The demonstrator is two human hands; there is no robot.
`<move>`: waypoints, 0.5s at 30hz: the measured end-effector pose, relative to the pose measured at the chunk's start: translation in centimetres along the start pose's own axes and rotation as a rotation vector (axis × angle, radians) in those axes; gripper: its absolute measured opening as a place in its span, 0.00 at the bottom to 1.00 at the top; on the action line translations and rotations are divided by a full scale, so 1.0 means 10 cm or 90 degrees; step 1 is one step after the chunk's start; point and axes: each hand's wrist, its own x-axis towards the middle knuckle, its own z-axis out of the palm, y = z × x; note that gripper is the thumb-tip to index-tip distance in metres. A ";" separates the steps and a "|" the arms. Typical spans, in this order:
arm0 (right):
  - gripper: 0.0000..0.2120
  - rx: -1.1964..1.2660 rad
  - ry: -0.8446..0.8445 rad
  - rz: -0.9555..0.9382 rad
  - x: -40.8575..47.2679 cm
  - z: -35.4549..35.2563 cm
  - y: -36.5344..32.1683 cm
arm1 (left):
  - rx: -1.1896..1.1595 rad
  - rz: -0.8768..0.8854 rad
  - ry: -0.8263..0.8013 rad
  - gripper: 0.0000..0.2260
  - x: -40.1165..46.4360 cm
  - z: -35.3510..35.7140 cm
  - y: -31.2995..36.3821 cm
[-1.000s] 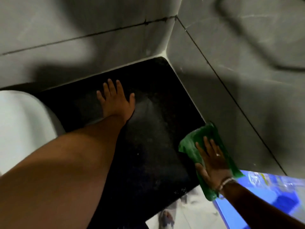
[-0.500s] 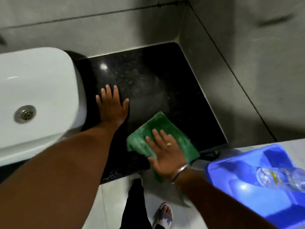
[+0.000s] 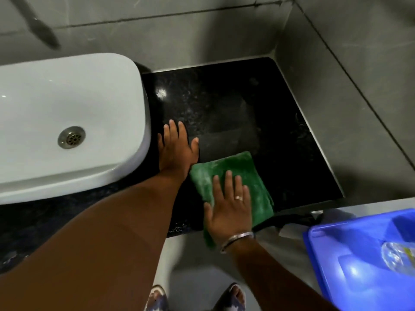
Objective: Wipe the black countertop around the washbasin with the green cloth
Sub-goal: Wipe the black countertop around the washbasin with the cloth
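Head camera showed my right hand, fingers spread, flat on the green cloth; left hand splayed on the countertop. Even pressure and overlapping strokes seemed wise.

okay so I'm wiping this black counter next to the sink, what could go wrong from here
The folded green cloth under your right hand already overhangs the black countertop's front edge, so another pull toward you could drag it off. It is also close to your left hand, planted flat beside the white washbasin, which likely hides an unwiped patch.
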 end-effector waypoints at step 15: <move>0.32 -0.002 0.017 0.195 -0.17 -0.04 0.12 | -0.075 0.137 -0.084 0.29 -1.01 -0.46 -0.78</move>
